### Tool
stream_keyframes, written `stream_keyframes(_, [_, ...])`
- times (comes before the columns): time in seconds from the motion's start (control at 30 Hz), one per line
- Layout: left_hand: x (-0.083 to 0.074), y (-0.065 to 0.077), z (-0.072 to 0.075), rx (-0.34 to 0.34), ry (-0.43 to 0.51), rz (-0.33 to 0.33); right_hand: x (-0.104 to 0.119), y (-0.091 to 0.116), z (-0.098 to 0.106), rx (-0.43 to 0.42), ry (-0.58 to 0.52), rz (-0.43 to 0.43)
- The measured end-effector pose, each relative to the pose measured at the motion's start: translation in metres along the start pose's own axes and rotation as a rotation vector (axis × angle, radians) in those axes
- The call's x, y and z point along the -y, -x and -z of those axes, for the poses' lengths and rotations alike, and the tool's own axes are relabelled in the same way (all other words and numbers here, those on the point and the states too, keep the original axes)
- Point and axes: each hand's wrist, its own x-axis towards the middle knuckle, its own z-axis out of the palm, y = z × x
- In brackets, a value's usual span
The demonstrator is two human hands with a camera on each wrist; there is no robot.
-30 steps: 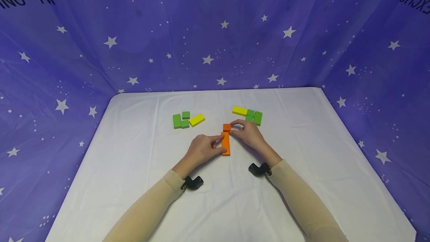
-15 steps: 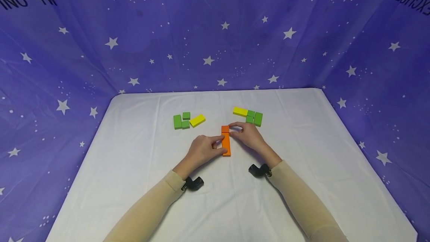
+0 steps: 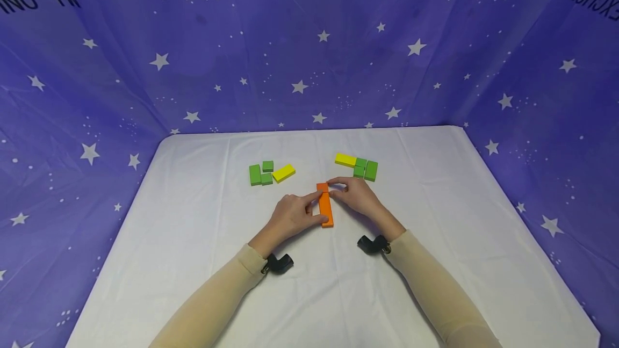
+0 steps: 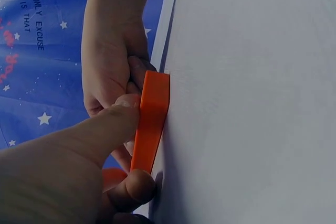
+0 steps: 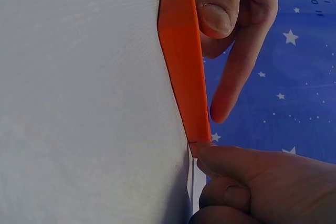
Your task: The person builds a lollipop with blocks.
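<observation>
A long orange block [image 3: 326, 209] lies flat on the white table, pointing away from me. At its far end a small orange block [image 3: 322, 187] sits against it, almost in line. My left hand [image 3: 292, 214] holds the long block from the left, thumb near its near end and index finger by the joint. From the right, the thumb and index finger of my right hand [image 3: 356, 193] pinch the small block. In the right wrist view the long block [image 5: 184, 66] shows its side, and a thin seam marks the joint. The left fingertip partly hides the joint.
Left of centre lie several green blocks [image 3: 254, 175] with a yellow block [image 3: 283, 173] beside them. Behind my right hand are another yellow block [image 3: 345, 160] and several green blocks [image 3: 371, 171]. A purple starry curtain [image 3: 309, 58] hangs around the white table [image 3: 193, 203].
The small orange block has shifted slightly left and nearer, from a little apart to up against the long block. The long block's near end has swung slightly right.
</observation>
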Motion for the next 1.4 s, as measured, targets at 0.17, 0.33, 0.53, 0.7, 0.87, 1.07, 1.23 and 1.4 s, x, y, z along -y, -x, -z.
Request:
stream_keyframes(0.17, [0.0000, -0.0004, 0.0020, 0.020, -0.005, 0.000, 0.0000, -0.0003, 0.0012, 0.003, -0.005, 0.020])
stream_keyframes(0.33, [0.0001, 0.0001, 0.0021, 0.034, 0.000, 0.011, 0.0011, 0.0001, 0.0010, 0.015, -0.003, 0.017])
stream_keyframes(0.53, [-0.0001, 0.0009, 0.0016, 0.028, 0.002, 0.006, 0.0023, 0.0012, 0.0012, 0.023, -0.002, 0.015])
stream_keyframes(0.7, [0.0002, 0.0011, 0.0004, 0.025, -0.007, 0.003, 0.0016, 0.0021, 0.0010, 0.021, 0.002, 0.032])
stream_keyframes(0.87, [0.0005, 0.0008, -0.0002, 0.035, -0.020, 0.010, 0.0024, 0.0021, 0.0013, 0.024, 0.003, 0.041])
stream_keyframes(1.07, [-0.0008, 0.0006, 0.0010, 0.043, -0.025, 0.015, 0.0032, 0.0020, 0.0020, 0.021, 0.008, 0.035])
stream_keyframes(1.23, [-0.0017, 0.0006, 0.0005, 0.043, -0.018, 0.017, 0.0024, 0.0024, 0.0023, 0.029, 0.018, 0.035])
stream_keyframes(1.4, [-0.0017, 0.0005, -0.0009, 0.034, -0.021, 0.014, 0.0016, 0.0023, 0.0025, 0.027, 0.018, 0.037])
